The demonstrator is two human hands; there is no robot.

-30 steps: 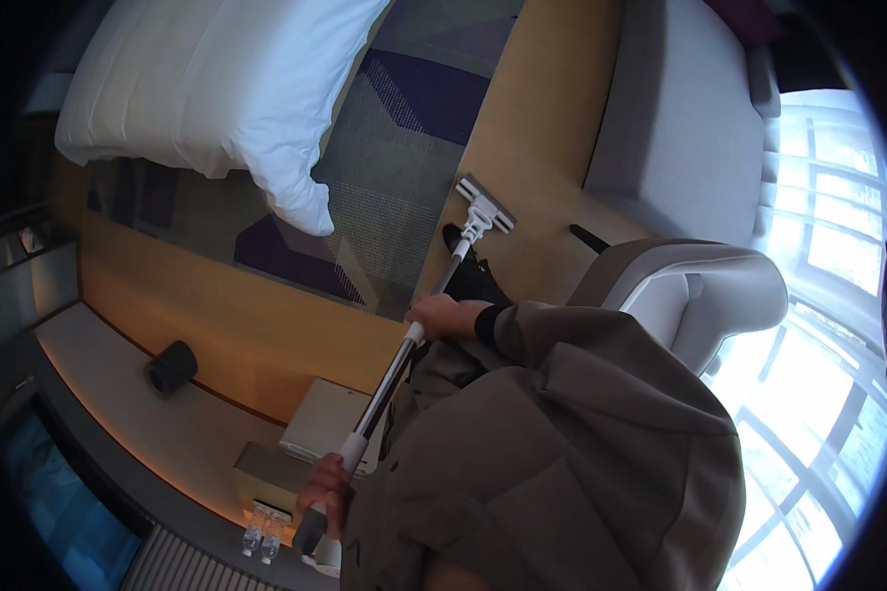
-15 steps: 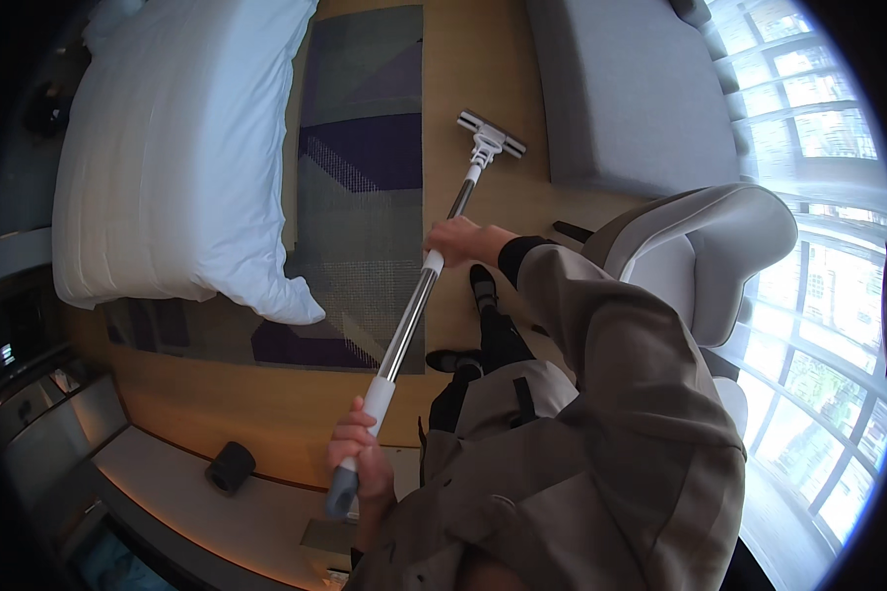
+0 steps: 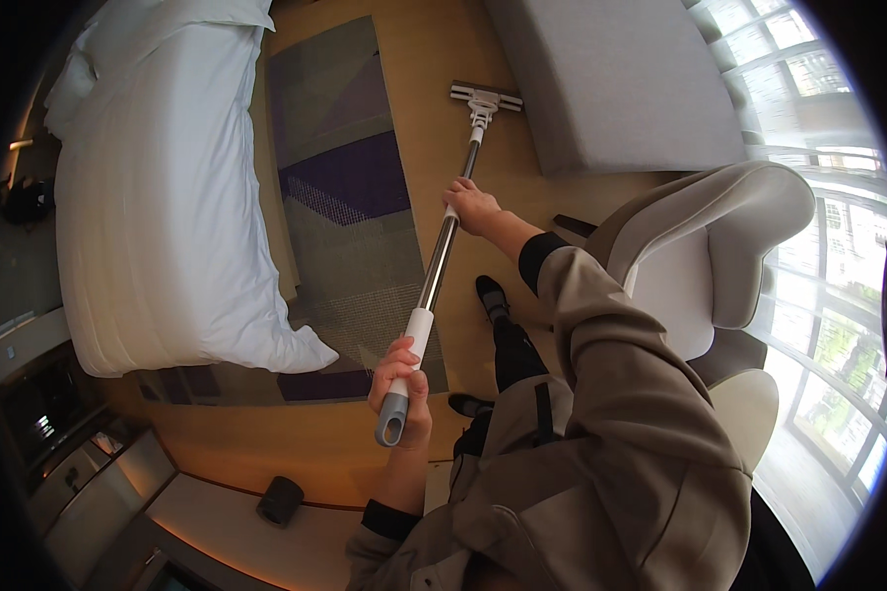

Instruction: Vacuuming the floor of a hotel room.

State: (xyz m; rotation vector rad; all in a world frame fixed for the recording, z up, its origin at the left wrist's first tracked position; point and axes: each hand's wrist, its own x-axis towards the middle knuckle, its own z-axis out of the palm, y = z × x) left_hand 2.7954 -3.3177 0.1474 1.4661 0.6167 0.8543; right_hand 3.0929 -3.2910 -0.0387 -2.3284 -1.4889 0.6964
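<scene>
Both my hands hold a sponge mop [image 3: 440, 264] with a shiny metal pole. My left hand [image 3: 401, 382] wraps round the white grip near its grey looped end. Higher up the pole, my right hand [image 3: 471, 205] is closed round it below the mop's head. The white mop head [image 3: 486, 98] rests on the wooden floor [image 3: 429, 69], between the patterned rug and the grey sofa-like seat. The head's underside is hidden.
On the left stands a bed with white bedding [image 3: 168, 217], one corner hanging over the purple-and-grey rug [image 3: 350, 177]. To the right are a grey upholstered seat [image 3: 611, 89], a pale armchair [image 3: 665, 266] and curtained windows [image 3: 838, 246]. A dark cylindrical bin [image 3: 281, 499] sits lower left.
The mop has moved forward, its head turning more level and nearing the grey seat. My left hand has come up and to the right with the grip. The view has shifted too.
</scene>
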